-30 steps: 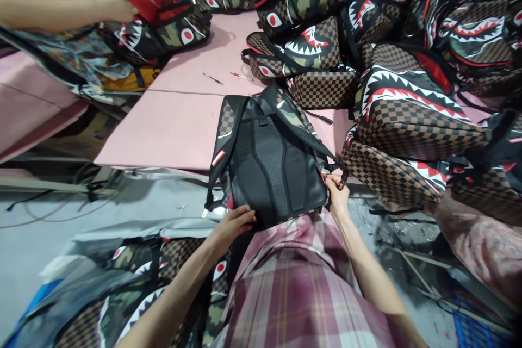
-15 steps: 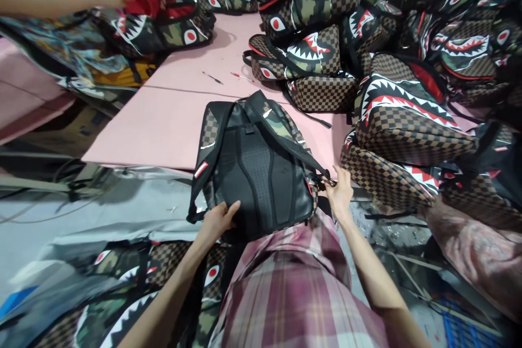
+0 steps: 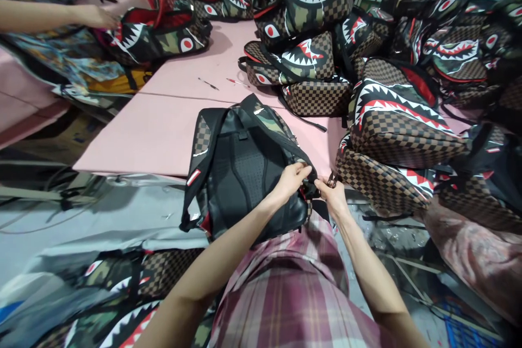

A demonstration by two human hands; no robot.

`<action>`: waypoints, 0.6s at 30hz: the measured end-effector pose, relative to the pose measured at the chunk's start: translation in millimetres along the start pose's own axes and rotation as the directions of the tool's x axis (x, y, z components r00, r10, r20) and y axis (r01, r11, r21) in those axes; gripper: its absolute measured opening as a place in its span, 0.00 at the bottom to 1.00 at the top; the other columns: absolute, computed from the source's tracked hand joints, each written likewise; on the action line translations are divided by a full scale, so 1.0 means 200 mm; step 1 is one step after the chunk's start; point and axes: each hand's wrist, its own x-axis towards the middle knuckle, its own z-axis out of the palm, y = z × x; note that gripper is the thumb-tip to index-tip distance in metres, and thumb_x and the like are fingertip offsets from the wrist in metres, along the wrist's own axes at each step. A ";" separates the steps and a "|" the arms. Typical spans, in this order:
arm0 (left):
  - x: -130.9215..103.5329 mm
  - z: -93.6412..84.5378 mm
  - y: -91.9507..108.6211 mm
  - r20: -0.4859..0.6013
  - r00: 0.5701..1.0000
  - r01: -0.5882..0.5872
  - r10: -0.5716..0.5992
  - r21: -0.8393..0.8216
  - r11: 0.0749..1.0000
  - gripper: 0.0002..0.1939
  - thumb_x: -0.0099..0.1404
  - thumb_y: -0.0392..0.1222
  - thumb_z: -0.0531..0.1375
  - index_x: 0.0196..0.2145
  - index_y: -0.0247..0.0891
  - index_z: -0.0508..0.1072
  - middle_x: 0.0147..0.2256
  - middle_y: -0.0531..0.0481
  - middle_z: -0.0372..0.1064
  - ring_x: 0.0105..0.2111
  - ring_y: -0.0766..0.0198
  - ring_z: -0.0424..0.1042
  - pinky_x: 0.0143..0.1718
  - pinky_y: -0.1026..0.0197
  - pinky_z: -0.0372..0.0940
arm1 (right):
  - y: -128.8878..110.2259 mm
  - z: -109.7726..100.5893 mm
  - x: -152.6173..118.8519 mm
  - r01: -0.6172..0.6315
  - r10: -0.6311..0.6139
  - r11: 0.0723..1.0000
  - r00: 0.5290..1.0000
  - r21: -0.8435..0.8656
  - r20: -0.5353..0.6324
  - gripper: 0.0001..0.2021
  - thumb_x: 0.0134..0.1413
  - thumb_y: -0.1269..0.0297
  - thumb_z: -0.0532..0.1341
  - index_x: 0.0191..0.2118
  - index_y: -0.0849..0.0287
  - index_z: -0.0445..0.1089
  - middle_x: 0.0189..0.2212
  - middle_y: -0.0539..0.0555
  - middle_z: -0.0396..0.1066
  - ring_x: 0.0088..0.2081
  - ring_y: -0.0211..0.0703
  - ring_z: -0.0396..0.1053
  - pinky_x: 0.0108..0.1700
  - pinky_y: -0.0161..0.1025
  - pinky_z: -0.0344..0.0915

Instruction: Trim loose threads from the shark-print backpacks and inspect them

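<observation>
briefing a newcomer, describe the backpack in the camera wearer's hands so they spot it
Start at the pink table. At its near edge, the left hand and right hand hold the right side of a backpack. Unlike the shark-toothed bags stacked beyond, it shows its black back panel and shoulder straps.

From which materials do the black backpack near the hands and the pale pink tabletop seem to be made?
Black padded backpack: back panel probably glossy synthetic leather, given its soft shine; the dotted centre strip may be mesh. Pale pink flat tabletop: matte, perhaps board or sheeting; it shows little glare.
</observation>
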 end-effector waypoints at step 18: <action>0.15 0.03 0.04 -0.019 0.927 0.372 -0.375 -0.092 0.924 0.19 0.61 0.41 0.60 0.17 0.35 0.58 0.13 0.59 0.52 0.11 0.78 0.49 0.11 0.72 0.41 | -0.06 -0.20 0.11 0.647 -0.614 0.178 0.661 -0.741 0.430 0.11 0.61 0.58 0.55 0.39 0.58 0.69 0.33 0.54 0.73 0.34 0.45 0.63 0.38 0.42 0.54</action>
